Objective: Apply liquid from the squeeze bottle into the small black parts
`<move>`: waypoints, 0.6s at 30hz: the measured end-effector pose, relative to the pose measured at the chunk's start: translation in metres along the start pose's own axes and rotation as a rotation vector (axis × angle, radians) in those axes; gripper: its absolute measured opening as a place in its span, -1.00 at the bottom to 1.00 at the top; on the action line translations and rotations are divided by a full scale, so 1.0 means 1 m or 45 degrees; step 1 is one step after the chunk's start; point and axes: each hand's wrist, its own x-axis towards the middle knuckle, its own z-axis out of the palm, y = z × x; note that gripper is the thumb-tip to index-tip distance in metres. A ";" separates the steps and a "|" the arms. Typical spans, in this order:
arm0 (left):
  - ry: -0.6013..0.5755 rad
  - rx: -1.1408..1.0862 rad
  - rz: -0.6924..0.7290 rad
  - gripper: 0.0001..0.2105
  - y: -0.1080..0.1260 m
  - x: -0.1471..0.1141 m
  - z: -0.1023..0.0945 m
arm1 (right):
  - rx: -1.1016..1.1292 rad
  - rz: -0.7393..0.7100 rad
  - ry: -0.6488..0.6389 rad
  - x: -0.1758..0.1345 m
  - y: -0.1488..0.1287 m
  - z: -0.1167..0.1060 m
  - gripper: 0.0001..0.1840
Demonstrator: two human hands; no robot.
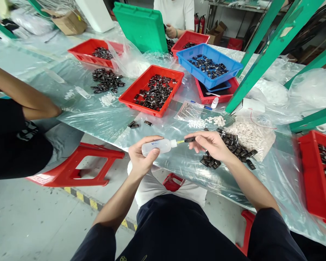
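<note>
My left hand (143, 154) is wrapped round a translucent squeeze bottle (161, 146) lying sideways, its yellowish needle tip (180, 141) pointing right. That tip reaches the near end of a small black plastic part (189, 139), pinched in the fingers of my right hand (210, 144). Whether tip and part touch, I cannot tell. Under and beyond my right hand lies a pile of similar black parts (235, 146). A few loose black parts (134, 124) rest on the table ahead of my left hand. Small white pieces (197, 123) are heaped just past the bottle's tip.
A red tray (125, 98) of black parts stands ahead, a blue tray (182, 62) beyond it. A bag of pale pieces (256, 136) and a green post (260, 65) are right. A co-worker's arm (35, 96) is left; another person's hand (171, 32) is across the table.
</note>
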 end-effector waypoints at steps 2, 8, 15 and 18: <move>0.017 -0.034 -0.020 -0.57 -0.004 -0.002 0.001 | -0.008 -0.015 0.014 0.000 0.000 0.000 -0.65; 0.022 -0.180 -0.116 -0.56 -0.013 -0.006 0.003 | -0.162 -0.075 0.082 -0.002 -0.003 0.000 -0.70; 0.006 -0.220 -0.193 -0.48 -0.017 -0.006 0.002 | -0.282 -0.121 0.110 -0.005 -0.006 0.002 -0.66; 0.004 -0.199 -0.199 -0.47 -0.016 -0.005 0.001 | -0.349 -0.182 0.115 -0.007 -0.009 0.002 -0.69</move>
